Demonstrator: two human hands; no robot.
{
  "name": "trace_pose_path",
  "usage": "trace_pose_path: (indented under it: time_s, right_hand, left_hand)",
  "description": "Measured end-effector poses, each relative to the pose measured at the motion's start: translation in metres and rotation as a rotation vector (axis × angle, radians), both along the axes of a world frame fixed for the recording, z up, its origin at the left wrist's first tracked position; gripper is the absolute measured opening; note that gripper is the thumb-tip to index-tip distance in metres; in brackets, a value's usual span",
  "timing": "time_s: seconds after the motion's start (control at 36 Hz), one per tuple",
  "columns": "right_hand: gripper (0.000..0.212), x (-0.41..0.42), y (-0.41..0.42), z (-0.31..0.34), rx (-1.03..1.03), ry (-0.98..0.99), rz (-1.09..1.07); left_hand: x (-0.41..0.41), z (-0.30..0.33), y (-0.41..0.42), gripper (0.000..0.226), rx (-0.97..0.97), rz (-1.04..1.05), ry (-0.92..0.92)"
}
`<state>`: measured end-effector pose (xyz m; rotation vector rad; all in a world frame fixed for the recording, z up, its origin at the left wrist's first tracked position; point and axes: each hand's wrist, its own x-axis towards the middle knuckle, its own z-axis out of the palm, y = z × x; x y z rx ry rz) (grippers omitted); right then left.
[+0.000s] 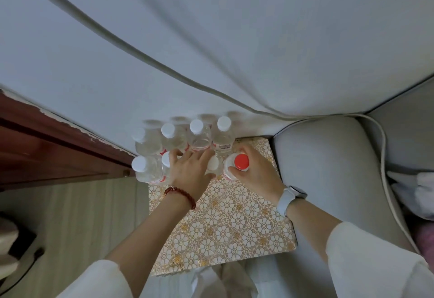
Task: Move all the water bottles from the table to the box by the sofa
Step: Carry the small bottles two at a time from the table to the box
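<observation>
Several clear water bottles with white caps (196, 133) stand upright in rows at the far end of a box with a gold flower pattern (234, 222), beside the grey sofa arm (328, 156). My right hand (256, 173) grips a bottle with a red cap (241, 161) at the right end of the near row. My left hand (190, 168) rests over a white-capped bottle (212, 165) next to it, fingers spread against its neighbours.
A white wall (164, 39) rises behind the box. A dark red wooden cabinet (47, 152) stands to the left over pale floorboards (82, 215). The sofa seat and a white cloth (418, 194) lie to the right. The box's near half is bare.
</observation>
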<state>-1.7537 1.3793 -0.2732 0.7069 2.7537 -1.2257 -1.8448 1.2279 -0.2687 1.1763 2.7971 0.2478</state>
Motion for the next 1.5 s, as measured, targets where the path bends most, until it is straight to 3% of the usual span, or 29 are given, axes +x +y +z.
trace_pose_path:
  time_s: [0.11,0.19,0.58,0.75,0.86,0.94,1.11,1.22,1.5]
  right_hand:
    - [0.037,-0.002,-0.004,-0.003,-0.014,0.031,-0.043]
    - [0.034,-0.008,-0.005,-0.002,-0.016,0.071,-0.062]
    - [0.037,-0.026,-0.027,-0.002,0.005,0.159,-0.139]
    - [0.047,-0.021,-0.028,-0.001,-0.082,0.107,-0.147]
    - [0.064,-0.011,-0.026,0.008,-0.157,0.05,-0.082]
    - [0.066,-0.005,-0.025,0.028,-0.162,0.052,-0.091]
    - [0.037,0.018,-0.046,0.079,-0.212,0.191,-0.178]
    - [0.023,0.028,-0.085,0.111,-0.308,0.134,0.039]
    - [0.027,0.036,-0.265,0.17,-0.237,-0.102,0.716]
  left_hand:
    - [-0.01,-0.001,-0.001,0.046,0.028,0.011,0.049]
    - [-0.019,0.003,-0.002,0.039,0.007,0.062,-0.047]
    - [-0.028,-0.001,-0.011,0.042,0.027,0.014,-0.087]
    - [-0.022,-0.007,-0.014,0.061,0.014,-0.021,0.097]
    - [-0.016,0.002,-0.014,0.073,-0.064,0.005,0.047]
    - [-0.008,0.02,-0.018,0.065,-0.013,0.116,-0.132]
    - [0.031,0.066,-0.056,0.049,0.249,0.437,-0.254]
    - [0.063,0.092,-0.105,0.035,0.307,0.651,-0.312]
    - [0.171,0.167,-0.29,0.025,0.334,1.081,-0.155]
